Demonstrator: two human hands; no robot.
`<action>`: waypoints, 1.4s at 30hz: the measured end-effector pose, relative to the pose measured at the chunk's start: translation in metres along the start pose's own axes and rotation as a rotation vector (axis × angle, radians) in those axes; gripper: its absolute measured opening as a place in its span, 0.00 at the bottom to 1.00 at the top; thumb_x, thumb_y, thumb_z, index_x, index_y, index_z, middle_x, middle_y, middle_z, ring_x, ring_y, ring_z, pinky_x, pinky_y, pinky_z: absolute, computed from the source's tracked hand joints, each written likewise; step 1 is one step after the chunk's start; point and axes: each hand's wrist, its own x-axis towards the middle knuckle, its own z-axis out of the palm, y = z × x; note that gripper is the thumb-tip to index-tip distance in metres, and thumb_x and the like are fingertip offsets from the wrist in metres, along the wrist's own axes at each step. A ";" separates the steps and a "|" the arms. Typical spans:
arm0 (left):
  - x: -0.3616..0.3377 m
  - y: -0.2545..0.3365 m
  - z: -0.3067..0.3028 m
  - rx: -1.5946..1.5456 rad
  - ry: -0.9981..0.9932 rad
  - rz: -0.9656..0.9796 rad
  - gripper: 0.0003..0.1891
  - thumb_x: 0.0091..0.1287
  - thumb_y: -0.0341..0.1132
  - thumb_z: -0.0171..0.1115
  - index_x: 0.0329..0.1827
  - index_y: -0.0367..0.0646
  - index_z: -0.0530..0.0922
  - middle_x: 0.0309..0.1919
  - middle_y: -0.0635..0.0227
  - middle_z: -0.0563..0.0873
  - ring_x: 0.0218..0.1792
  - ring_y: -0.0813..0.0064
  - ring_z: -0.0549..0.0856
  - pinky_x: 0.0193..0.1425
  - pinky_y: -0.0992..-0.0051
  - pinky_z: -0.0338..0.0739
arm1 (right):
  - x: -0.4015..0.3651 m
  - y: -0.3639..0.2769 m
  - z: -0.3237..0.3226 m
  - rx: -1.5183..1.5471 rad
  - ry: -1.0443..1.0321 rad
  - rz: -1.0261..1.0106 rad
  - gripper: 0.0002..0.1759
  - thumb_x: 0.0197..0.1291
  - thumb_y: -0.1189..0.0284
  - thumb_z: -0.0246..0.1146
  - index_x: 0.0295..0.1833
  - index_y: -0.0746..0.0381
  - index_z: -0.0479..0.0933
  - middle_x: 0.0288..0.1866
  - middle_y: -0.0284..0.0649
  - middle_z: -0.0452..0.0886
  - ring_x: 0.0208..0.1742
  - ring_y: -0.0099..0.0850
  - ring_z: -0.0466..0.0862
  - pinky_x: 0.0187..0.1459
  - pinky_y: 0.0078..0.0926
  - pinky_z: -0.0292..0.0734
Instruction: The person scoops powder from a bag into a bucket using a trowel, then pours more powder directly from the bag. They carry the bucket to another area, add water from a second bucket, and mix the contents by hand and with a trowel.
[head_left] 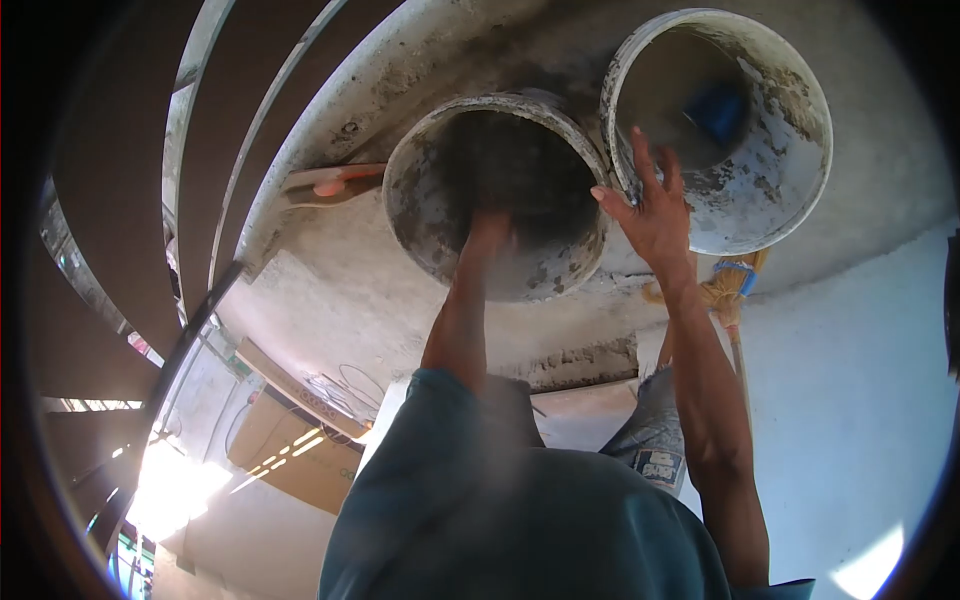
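My left hand point(489, 232) reaches down into a round bucket point(415, 220) whose walls are crusted with grey material. Its fingers are lost in the dark inside, and whether they grip anything I cannot tell. My right hand point(657, 205) is open, fingers spread, holding nothing. It hovers between the two buckets, its fingertips overlapping the rim of the paler bucket point(780, 175) on the right. That second bucket has splattered white walls and holds murky grey contents with a blue object point(718, 110) in it.
An orange-handled tool point(335, 186) lies left of the dark bucket. Below the right bucket is a straw broom point(733, 288) with a blue band. Curved metal bars point(180, 140) rise at far left. A cardboard box point(290, 445) sits lower left, near a coil of wire point(355, 388).
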 end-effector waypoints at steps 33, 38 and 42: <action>-0.078 0.095 -0.054 0.793 0.326 0.176 0.15 0.66 0.33 0.53 0.53 0.38 0.78 0.41 0.43 0.85 0.49 0.42 0.84 0.54 0.53 0.78 | -0.003 -0.002 0.010 -0.023 0.124 0.010 0.53 0.46 0.31 0.63 0.77 0.35 0.55 0.72 0.58 0.59 0.71 0.57 0.64 0.57 0.64 0.68; 0.060 -0.014 0.016 1.298 0.288 0.714 0.11 0.58 0.31 0.56 0.37 0.35 0.85 0.34 0.49 0.86 0.45 0.47 0.86 0.50 0.55 0.81 | 0.003 -0.001 0.009 -0.062 0.126 0.018 0.53 0.48 0.30 0.61 0.78 0.35 0.53 0.72 0.58 0.59 0.71 0.57 0.64 0.56 0.64 0.68; 0.006 0.005 0.056 1.024 0.192 0.371 0.11 0.56 0.34 0.59 0.32 0.37 0.86 0.37 0.49 0.87 0.44 0.54 0.88 0.49 0.62 0.83 | 0.004 -0.010 0.006 0.015 0.108 0.005 0.52 0.48 0.32 0.62 0.78 0.34 0.52 0.73 0.59 0.57 0.72 0.58 0.62 0.57 0.65 0.67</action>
